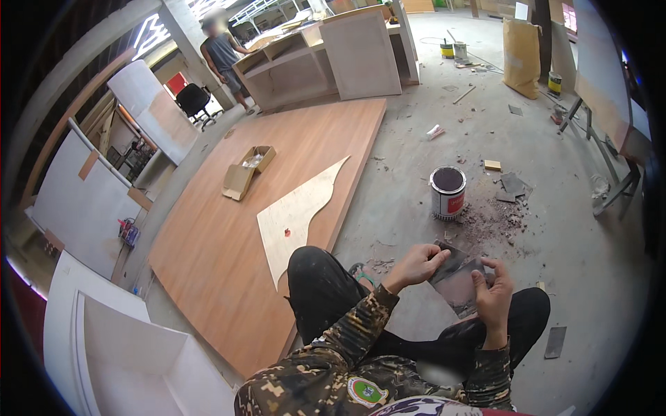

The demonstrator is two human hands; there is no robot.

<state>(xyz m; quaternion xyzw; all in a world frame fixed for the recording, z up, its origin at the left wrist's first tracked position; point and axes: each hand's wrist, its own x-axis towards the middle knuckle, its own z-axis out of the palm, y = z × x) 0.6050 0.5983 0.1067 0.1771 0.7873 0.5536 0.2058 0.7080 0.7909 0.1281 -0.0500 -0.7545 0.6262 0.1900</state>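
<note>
Above my crossed legs, my left hand (422, 264) pinches the corner of a worn dark grey sandpaper sheet (451, 261). My right hand (494, 292) grips dark sandpaper on the other side, its fingers closed around the edge. Whether both hands hold one folded sheet or two pieces, I cannot tell. A pinkish-grey patch shows between the hands. Just beyond them stands an uncovered tin (448, 193) with a dark top and a red and white label. Reddish-brown crumbs (494, 220) lie scattered beside it.
A large wood-faced panel (208, 277) lies to my left, bearing a curved plywood template (295, 218) and an opened cardboard box (239, 182). Sandpaper scraps (513, 186) and a yellow block (492, 165) lie right of the tin. A person (220, 59) stands by a cabinet (298, 66).
</note>
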